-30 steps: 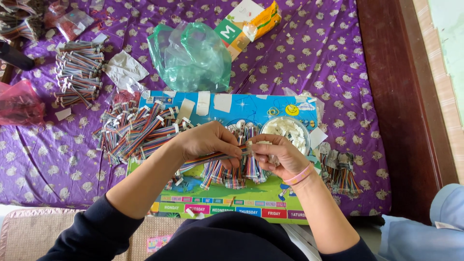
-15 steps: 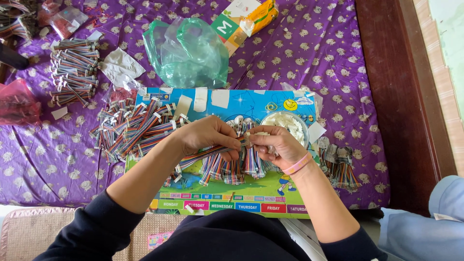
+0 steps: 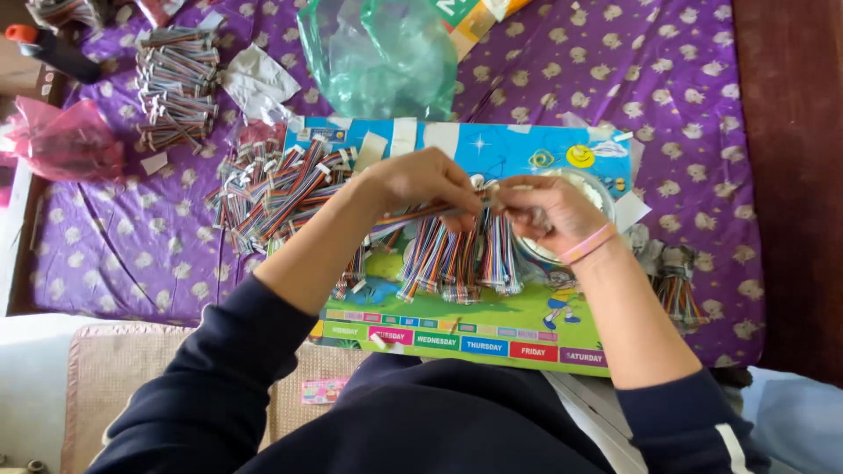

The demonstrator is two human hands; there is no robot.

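1. Ribbon-cable bundle point(image 3: 421, 213), a flat strip of coloured wires, is pinched between both hands above the middle of the picture board point(image 3: 457, 329), so its end can be worked where the fingertips meet.
2. Left hand point(image 3: 413, 183) has its fingers closed on the strip from the left; right hand point(image 3: 544, 211), with a pink band at the wrist, has its fingers curled shut on the strip's right end. What exactly happens at that end is too small to tell.
3. Finished-looking bundles point(image 3: 465, 259) lie in a row on the board just under the hands, near enough to drop the next one beside them.
4. A loose heap of cables point(image 3: 272, 189) lies just left of the board, within the left hand's reach; a tidier stack point(image 3: 176, 83) sits far left.
5. A white bowl point(image 3: 588, 189) is partly hidden behind the right hand.
6. Far of the board lies a green plastic bag point(image 3: 382, 53) on the purple bedspread point(image 3: 685, 105); the bedspread's right side is bare, while the dark wooden edge point(image 3: 790, 175) bounds it at right.
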